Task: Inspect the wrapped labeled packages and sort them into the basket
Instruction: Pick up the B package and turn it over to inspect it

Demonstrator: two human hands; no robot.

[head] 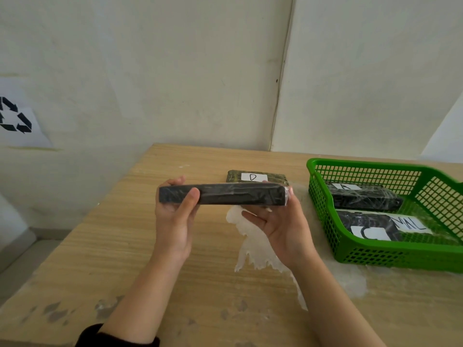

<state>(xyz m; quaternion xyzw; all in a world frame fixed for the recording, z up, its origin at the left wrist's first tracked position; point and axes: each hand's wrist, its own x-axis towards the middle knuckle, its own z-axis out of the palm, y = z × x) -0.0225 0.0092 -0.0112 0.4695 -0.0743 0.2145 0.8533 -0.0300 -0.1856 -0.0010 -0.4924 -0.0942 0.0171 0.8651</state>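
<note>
Pale plastered walls meet in a corner behind a wood-grain worktop (140,246), and we stand at its near edge with a dark wrapped package (223,194) raised edge-on between our hands. Our left hand (172,219) grips its left end, thumb curled over the near face and fingers (175,182) wrapped behind; our right hand (283,229) cups the right end from below, palm up, fingers loosely bent and fingertips touching the far corner. The package hangs clear of the worktop, its label turned out of our sight.

Just beyond it lies a greenish package marked D (256,177), flat on the worktop. To the right sits the green basket (323,216), holding two dark packages: one marked A (363,196) at the far side and one marked C (370,227) nearer, beside a white card (411,224) whose letters we cannot fully read. A torn scrap of clear film (253,241) lies under our right hand. A recycling sign (17,116) hangs on the left wall.

We judge this the inspection step: the edge is being checked. Next we would likely turn the package to read its label, then carry it right over the basket rim and set it into the free space left of the others.
</note>
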